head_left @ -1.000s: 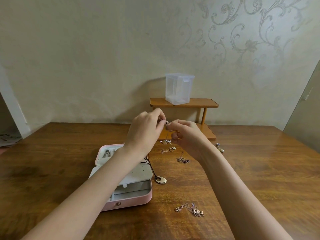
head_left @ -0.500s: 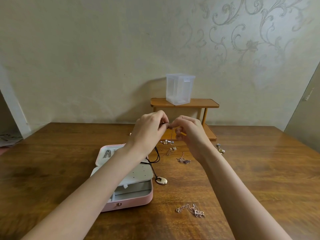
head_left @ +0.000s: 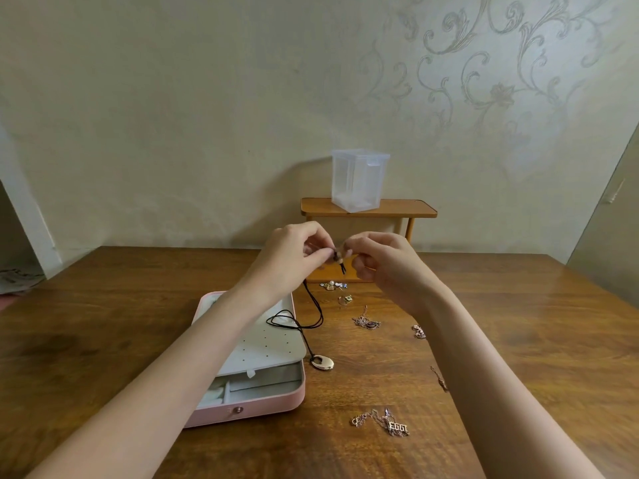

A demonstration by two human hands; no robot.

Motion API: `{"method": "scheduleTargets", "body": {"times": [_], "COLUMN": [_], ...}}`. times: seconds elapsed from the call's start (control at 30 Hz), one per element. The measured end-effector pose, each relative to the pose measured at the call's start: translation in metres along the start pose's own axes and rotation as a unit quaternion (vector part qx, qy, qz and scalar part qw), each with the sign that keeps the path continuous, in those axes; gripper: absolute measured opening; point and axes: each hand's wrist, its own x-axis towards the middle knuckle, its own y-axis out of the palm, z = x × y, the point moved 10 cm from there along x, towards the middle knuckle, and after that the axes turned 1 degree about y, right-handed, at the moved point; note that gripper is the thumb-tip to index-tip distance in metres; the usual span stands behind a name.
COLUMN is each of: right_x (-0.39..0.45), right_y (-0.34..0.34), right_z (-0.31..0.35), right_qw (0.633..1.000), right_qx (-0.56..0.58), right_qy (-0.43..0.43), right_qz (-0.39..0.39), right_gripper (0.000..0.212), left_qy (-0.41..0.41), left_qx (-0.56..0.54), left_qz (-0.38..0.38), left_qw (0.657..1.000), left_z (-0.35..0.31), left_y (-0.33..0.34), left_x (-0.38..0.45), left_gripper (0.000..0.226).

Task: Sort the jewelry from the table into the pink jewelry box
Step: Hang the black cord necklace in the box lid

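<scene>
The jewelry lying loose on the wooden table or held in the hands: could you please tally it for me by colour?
Black cord necklace with oval pendant, held by the left hand and right hand: 1
Rose-gold chain pieces: 4
Small gold or pearl pieces: 2 clusters; individual items too small to separate
Total: 7

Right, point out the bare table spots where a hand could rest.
Free: the brown wooden table left of the open pink jewelry box, and its far right side. Crowded: between the box and the right forearm, where the oval gold pendant and rose-gold chains lie.
</scene>
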Motion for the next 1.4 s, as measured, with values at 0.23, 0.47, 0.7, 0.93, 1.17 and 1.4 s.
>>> {"method": "scheduleTargets", "body": {"times": [0.23,0.47,0.7,0.93,1.17,1.4], "right_x": [0.002,-0.002,-0.007,0.003,0.009,0.029], "right_y": [0.000,-0.006,-0.012,0.001,0.084,0.036], "right_z": [-0.011,-0.055,-0.095,-0.075,-0.054,-0.003], "right_qw": [0.999,0.991,0.934,0.888,0.954,0.972], "right_qx": [0.029,-0.064,-0.297,-0.433,-0.207,-0.222], "right_qy": [0.034,0.118,0.192,0.120,0.030,-0.016], "right_qz": [-0.005,-0.010,0.046,0.102,0.214,0.069], "right_gripper": [0.012,0.010,0.014,0.028,0.032,0.016], "left_qy": [-0.081,-0.170,-0.162,-0.133,-0.124,-0.103], "left_qx": [-0.197,-0.324,-0.449,-0.474,-0.545,-0.521], "left_qz": [0.025,-0.033,-0.029,-0.015,-0.010,-0.162], "left_qw": [0.977,0.930,0.878,0.870,0.829,0.831], "left_z": [0.007,0.030,0.017,-0.001,-0.019,0.028], "left_y": [0.005,-0.002,-0.002,-0.002,-0.017,-0.111], "left_x": [-0.002,-0.005,0.000,0.009,0.011,0.014], "left_gripper": [0.009,0.009,0.013,0.013,0.012,0.018]}}
